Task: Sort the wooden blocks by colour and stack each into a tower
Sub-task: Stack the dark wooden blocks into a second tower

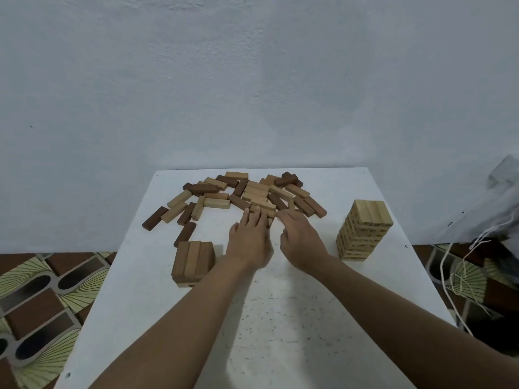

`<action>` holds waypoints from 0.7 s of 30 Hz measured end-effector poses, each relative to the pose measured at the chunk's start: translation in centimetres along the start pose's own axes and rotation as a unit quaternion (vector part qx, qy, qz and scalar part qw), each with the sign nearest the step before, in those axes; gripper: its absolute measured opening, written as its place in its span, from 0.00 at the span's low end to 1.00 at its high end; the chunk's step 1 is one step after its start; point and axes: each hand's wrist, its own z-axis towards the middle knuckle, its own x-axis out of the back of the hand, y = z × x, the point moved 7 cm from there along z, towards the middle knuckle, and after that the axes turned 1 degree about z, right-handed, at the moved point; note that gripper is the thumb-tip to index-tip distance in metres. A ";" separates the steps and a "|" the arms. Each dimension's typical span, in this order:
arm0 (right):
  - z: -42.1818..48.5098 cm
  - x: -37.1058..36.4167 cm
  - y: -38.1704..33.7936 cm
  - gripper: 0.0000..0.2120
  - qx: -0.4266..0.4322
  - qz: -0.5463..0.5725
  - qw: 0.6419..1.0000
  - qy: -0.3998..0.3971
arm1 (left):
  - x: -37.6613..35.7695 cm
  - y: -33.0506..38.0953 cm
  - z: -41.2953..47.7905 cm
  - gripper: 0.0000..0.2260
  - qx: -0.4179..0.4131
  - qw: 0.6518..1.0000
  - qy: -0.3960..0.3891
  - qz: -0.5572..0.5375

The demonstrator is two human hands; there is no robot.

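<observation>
While the pale tower (365, 228) and brown stack (193, 256) stand apart — colours kept separate — left hand (250, 238) and right hand (302, 238) touch the mixed pile (255, 192), fingers straight; neither grips, probably selecting blocks.

One table (295, 318) carries two built stacks: one tall pale tower (364, 230) at 3 o'clock and one short brown stack (193, 261) at 9 o'clock, each showing three blocks across its top layer. At 12 o'clock lies one heap of loose blocks (238, 193), more than twenty, pale and dark mixed, overlapping too much for an exact count.
</observation>
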 end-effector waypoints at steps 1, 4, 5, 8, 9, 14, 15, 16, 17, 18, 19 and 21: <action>0.3 -0.1 0.1 0.23 0.004 0.004 1.000 -0.004 | -0.5 -0.3 -0.1 0.25 0.000 1.000 0.011 -0.004; 1.3 -0.5 0.1 0.28 0.018 -0.004 0.999 -0.035 | -1.6 -0.8 -0.9 0.25 -0.035 0.997 0.057 -0.036; 1.7 -0.6 0.0 0.30 0.023 -0.012 0.998 -0.052 | -1.9 -0.7 -1.4 0.25 -0.044 0.996 0.057 -0.052; 2.8 -1.2 -0.5 0.30 0.026 -0.049 0.993 -0.099 | -2.2 -0.5 -2.8 0.25 -0.046 0.994 0.058 -0.084; 3.1 -1.6 -0.5 0.29 0.024 -0.069 0.991 -0.116 | -2.0 -0.5 -3.2 0.25 -0.047 0.993 0.063 -0.091; 3.6 -3.1 0.5 0.21 0.016 -0.175 0.974 -0.140 | -2.1 -0.7 -4.5 0.25 -0.045 0.991 0.053 -0.117; 3.4 -3.1 0.4 0.20 0.017 -0.180 0.974 -0.134 | -2.1 -0.7 -4.9 0.25 -0.046 0.990 0.056 -0.119; 3.2 -2.9 0.2 0.21 0.017 -0.180 0.974 -0.133 | -2.2 -0.7 -5.4 0.24 -0.047 0.990 0.061 -0.120; 2.9 -2.6 -0.1 0.24 0.016 -0.174 0.975 -0.136 | -2.1 -0.6 -5.9 0.24 -0.047 0.989 0.067 -0.121; 2.7 -2.3 -0.4 0.27 0.018 -0.159 0.978 -0.135 | -2.2 -0.6 -6.4 0.23 -0.047 0.989 0.073 -0.122; 2.4 -2.1 -0.6 0.26 0.019 -0.149 0.980 -0.130 | -2.2 -0.6 -7.0 0.22 -0.048 0.988 0.079 -0.126; 1.7 -2.2 -0.5 0.18 0.036 -0.128 0.985 -0.112 | -2.6 -0.6 -8.0 0.20 -0.044 0.985 0.083 -0.143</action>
